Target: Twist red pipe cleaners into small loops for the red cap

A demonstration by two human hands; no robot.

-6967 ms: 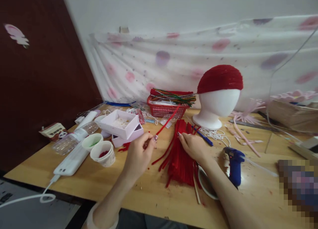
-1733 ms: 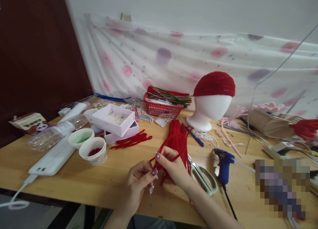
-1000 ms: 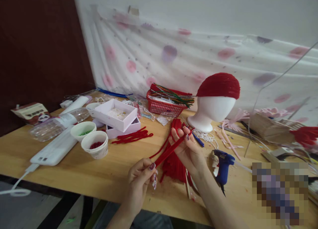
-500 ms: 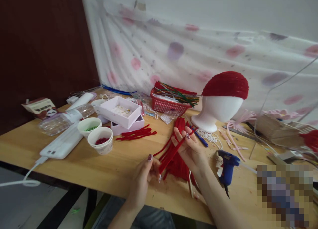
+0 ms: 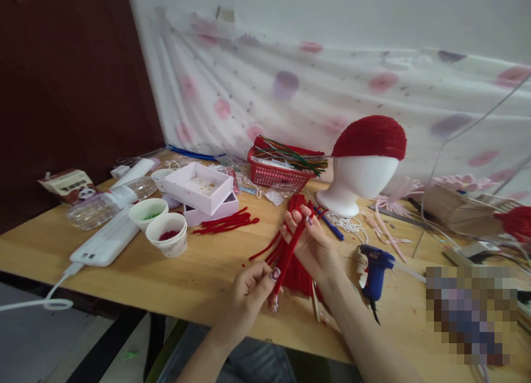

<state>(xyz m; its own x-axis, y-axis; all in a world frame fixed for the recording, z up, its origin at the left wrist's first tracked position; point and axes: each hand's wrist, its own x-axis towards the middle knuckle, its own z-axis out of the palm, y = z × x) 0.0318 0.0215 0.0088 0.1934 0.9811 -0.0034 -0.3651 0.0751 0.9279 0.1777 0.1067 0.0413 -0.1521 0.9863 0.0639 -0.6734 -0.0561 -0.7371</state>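
A red pipe cleaner strip (image 5: pixel 292 246) runs slantwise between my hands; whether it is one stem or a few side by side I cannot tell. My left hand (image 5: pixel 255 286) pinches its lower end between thumb and fingers. Higher up, my right hand (image 5: pixel 312 242) grips the upper end with curled fingertips, palm turned towards me. Beneath them lies a bundle of red pipe cleaners (image 5: pixel 301 275), partly hidden by the right hand. Several looped red pipe cleaners (image 5: pixel 226 222) rest on the table farther left.
Behind stands a white foam head (image 5: pixel 360 178) wearing a red cap (image 5: pixel 371 138). On the right lies a blue glue gun (image 5: pixel 376 269), with a blue pen (image 5: pixel 333 228) nearby. Left are bead cups (image 5: pixel 172 244), a white box (image 5: pixel 194 192) and a power bank (image 5: pixel 105 242). A red basket (image 5: pixel 277 175) sits behind.
My left hand has shifted right and its thumb now presses on the lower end of the strip. The strip stands steeper. My view has shifted slightly.
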